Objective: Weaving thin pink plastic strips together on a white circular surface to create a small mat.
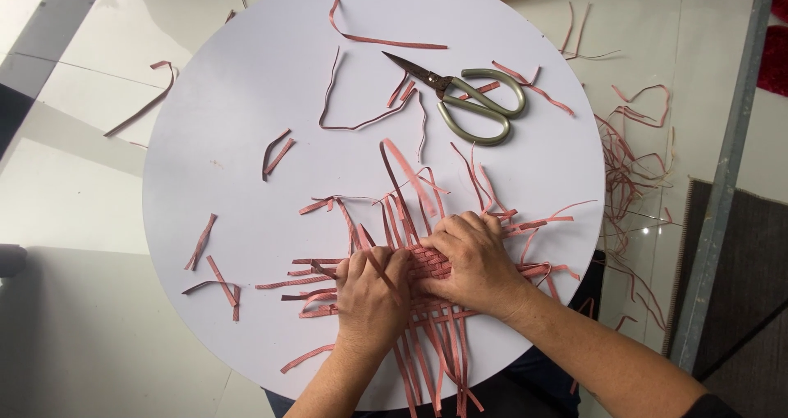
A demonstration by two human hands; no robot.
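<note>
Both hands pin the weave (431,264) to the counter (246,98).
I see left hand (371,291) fingers curled, pinching a strip; right hand (472,262) flat, gripping nothing. Loose strips (410,176) beyond the fingertips could slip free if pressure lifts; scissors (472,102) lie farther off.

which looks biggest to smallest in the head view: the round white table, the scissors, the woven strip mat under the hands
1. round white table
2. woven strip mat, counting its loose ends; both hands cover part of it
3. scissors
</note>
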